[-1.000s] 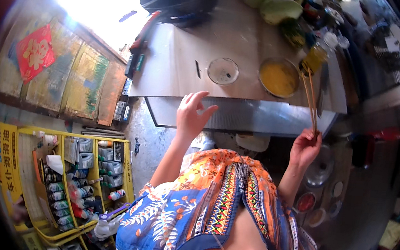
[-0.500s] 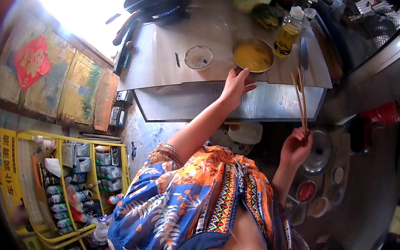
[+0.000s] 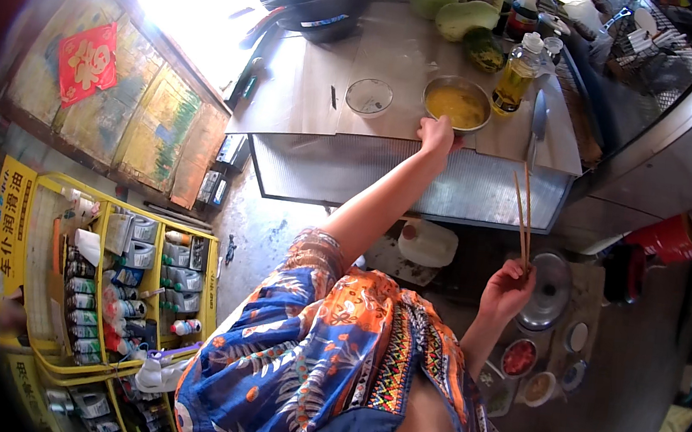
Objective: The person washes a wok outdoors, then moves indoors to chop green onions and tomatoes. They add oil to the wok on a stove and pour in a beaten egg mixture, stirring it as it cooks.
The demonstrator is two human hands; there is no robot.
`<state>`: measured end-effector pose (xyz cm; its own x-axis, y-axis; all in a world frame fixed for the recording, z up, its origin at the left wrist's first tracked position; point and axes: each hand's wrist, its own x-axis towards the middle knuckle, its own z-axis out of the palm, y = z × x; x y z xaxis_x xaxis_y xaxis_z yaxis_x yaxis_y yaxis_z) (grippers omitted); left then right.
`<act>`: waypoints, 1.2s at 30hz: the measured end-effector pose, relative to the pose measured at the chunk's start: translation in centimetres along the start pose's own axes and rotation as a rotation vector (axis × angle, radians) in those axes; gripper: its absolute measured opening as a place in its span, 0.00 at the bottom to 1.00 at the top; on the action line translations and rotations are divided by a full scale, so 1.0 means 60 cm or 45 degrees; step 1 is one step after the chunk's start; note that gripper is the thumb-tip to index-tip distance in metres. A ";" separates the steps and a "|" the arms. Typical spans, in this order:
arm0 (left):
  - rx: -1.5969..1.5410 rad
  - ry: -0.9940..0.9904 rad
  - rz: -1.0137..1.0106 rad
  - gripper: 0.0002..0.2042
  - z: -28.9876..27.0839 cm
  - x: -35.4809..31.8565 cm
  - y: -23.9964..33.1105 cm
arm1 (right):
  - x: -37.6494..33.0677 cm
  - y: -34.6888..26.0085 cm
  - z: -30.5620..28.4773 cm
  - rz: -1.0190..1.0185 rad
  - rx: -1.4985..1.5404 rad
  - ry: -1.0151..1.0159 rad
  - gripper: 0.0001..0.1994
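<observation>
At the counter's near edge, my left hand is closed on the near rim of a metal bowl. A yellow liquid that looks like beaten egg is in it. My right hand is lower, off the counter, holding a pair of chopsticks by one end; their tips point up and away, apart from the bowl. To the left of the bowl sits a smaller white bowl, and to its right stands a bottle of yellow oil. A knife lies to the right of the bottle.
A black wok occupies the counter's far left, with gourds at the back. Beside my right hand are a round metal lid and a bowl of red food. A yellow rack of bottles stands left; a white jug is below the counter.
My left hand's fingers, spread at the bowl before, have closed on its rim. The chopsticks remain in my right hand. The whole view has shifted a little.
</observation>
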<state>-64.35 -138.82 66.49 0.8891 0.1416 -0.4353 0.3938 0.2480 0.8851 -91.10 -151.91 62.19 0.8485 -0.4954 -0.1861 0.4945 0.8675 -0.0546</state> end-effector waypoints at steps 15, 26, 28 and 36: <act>-0.064 -0.430 0.083 0.16 -0.053 -0.025 0.051 | -0.045 -0.017 -0.003 -0.012 -0.048 -0.006 0.08; -0.140 -0.701 -0.026 0.18 -0.184 -0.134 0.165 | -0.039 -0.006 -0.002 0.063 -0.078 -0.032 0.08; -0.103 -0.708 -0.017 0.18 -0.215 -0.146 0.191 | -0.034 0.002 -0.001 0.107 -0.078 -0.032 0.08; 0.081 -0.755 0.161 0.24 -0.329 -0.162 0.298 | -0.016 0.033 0.013 0.228 -0.132 -0.042 0.09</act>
<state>-70.55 -116.82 83.27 0.9011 -0.3961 -0.1766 0.2739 0.2041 0.9399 -90.77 -149.77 63.01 0.9277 -0.3326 -0.1694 0.3147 0.9410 -0.1244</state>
